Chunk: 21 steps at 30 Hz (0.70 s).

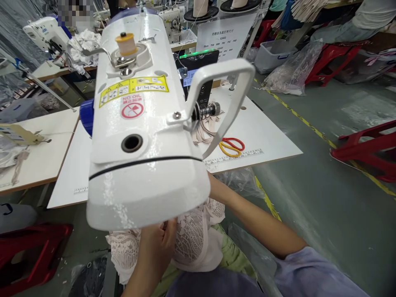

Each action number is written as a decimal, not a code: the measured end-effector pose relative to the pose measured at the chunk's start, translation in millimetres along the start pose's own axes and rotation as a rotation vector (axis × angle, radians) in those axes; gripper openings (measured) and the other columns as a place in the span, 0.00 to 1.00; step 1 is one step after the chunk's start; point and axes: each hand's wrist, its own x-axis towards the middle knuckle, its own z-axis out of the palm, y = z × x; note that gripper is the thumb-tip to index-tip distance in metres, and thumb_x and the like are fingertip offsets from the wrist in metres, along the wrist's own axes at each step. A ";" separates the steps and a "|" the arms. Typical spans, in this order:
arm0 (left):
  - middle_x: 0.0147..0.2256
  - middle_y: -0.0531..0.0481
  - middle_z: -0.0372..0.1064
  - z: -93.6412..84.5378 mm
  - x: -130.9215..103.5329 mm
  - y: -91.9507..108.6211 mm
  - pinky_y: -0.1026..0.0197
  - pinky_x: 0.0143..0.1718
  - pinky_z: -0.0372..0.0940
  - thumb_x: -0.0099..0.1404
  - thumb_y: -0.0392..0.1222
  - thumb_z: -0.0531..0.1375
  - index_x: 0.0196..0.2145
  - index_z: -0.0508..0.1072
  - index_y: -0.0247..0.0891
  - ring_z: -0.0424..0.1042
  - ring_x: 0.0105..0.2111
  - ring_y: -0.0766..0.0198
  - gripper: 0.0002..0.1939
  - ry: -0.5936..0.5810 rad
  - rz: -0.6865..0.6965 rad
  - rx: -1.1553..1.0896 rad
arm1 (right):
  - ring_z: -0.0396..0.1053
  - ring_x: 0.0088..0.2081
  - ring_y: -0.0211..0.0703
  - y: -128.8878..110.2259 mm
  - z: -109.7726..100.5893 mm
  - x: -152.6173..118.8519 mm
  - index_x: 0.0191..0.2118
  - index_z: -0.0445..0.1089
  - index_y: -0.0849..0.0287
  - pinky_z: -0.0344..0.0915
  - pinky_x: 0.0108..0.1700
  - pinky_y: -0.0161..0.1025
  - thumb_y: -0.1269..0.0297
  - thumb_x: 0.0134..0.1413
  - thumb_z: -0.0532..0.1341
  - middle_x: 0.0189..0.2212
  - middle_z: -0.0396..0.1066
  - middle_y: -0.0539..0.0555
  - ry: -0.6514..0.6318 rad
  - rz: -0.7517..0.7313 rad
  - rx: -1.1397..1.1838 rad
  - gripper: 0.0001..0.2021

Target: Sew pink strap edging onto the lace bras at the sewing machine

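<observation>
A white sewing machine (145, 123) fills the middle of the view, seen from above. Below its near end, my left hand (157, 241) grips pale pink lace fabric (193, 241) that hangs over my lap. My right forearm (253, 220) runs from the lower right up under the machine head. The right hand itself is hidden behind the machine. A yellow thread bobbin (126, 43) sits on top of the machine.
Red and yellow scissors (231, 146) lie on the white table (272, 140) beside pink fabric pieces (208, 128). A control panel (198, 70) stands behind. Red plastic stools (368, 150) and a yellow floor line (309, 123) lie to the right; another table (37, 161) is on the left.
</observation>
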 end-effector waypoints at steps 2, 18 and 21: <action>0.39 0.46 0.80 -0.4 -1.9 -1.2 0.58 0.32 0.73 0.68 0.44 0.55 0.51 0.77 0.46 0.78 0.42 0.48 0.17 0.012 0.006 0.015 | 0.66 0.39 0.50 5.1 2.4 0.3 0.26 0.69 0.56 0.67 0.44 0.48 0.65 0.51 0.64 0.35 0.68 0.55 0.016 -0.036 -0.113 0.05; 0.44 0.47 0.79 1.2 -14.4 -5.9 0.60 0.42 0.73 0.71 0.45 0.52 0.48 0.77 0.41 0.78 0.44 0.56 0.16 0.070 -0.001 0.093 | 0.64 0.33 0.41 9.8 14.5 3.8 0.35 0.71 0.60 0.63 0.33 0.37 0.71 0.52 0.63 0.39 0.65 0.55 0.096 -0.160 -0.358 0.03; 0.43 0.47 0.79 3.0 -14.2 -9.4 0.60 0.42 0.73 0.71 0.43 0.52 0.49 0.76 0.40 0.78 0.44 0.57 0.16 0.044 0.076 0.122 | 0.65 0.33 0.41 15.2 14.2 4.0 0.35 0.70 0.60 0.63 0.34 0.37 0.71 0.52 0.63 0.38 0.65 0.55 0.104 -0.190 -0.361 0.03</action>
